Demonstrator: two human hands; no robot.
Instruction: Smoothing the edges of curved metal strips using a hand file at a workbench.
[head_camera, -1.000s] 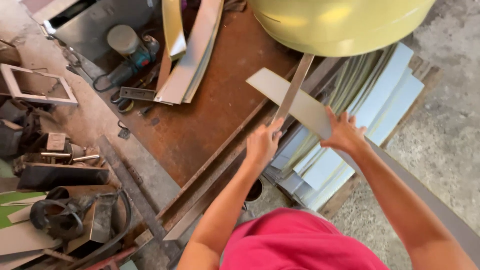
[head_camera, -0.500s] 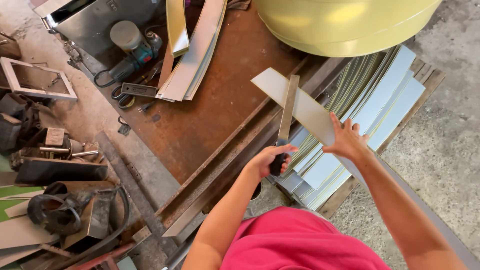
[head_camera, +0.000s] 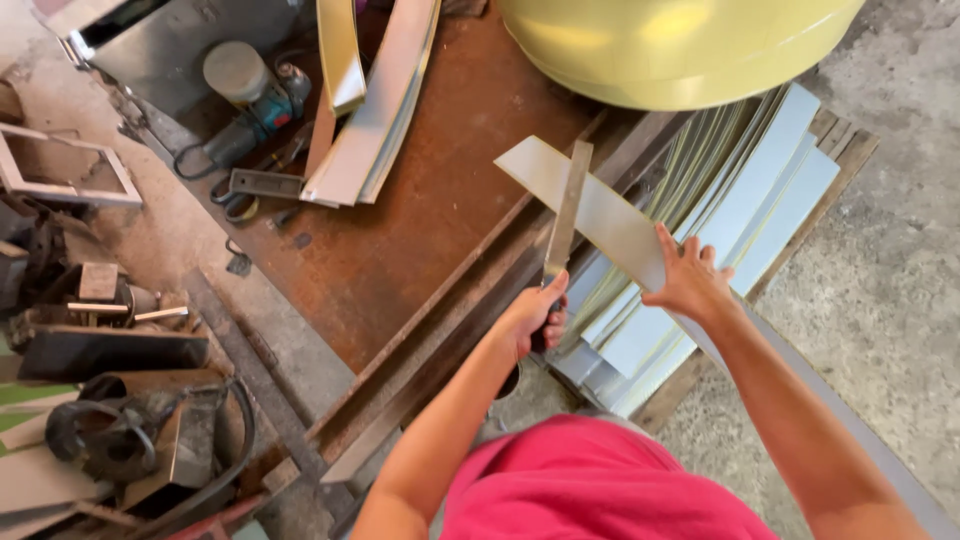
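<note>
Two hands work one metal strip (head_camera: 590, 205): the right hand (head_camera: 690, 283) presses its near end, while the left hand (head_camera: 532, 318), fist closed, lays a flat file (head_camera: 566, 210) across it, beside the stacked sheets (head_camera: 760, 200).

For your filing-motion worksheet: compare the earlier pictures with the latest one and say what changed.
The left hand drew the flat file back toward the body along the metal strip; its grip now sits lower. The right hand stayed pressed on the strip, and the yellow tank stayed put.
</note>
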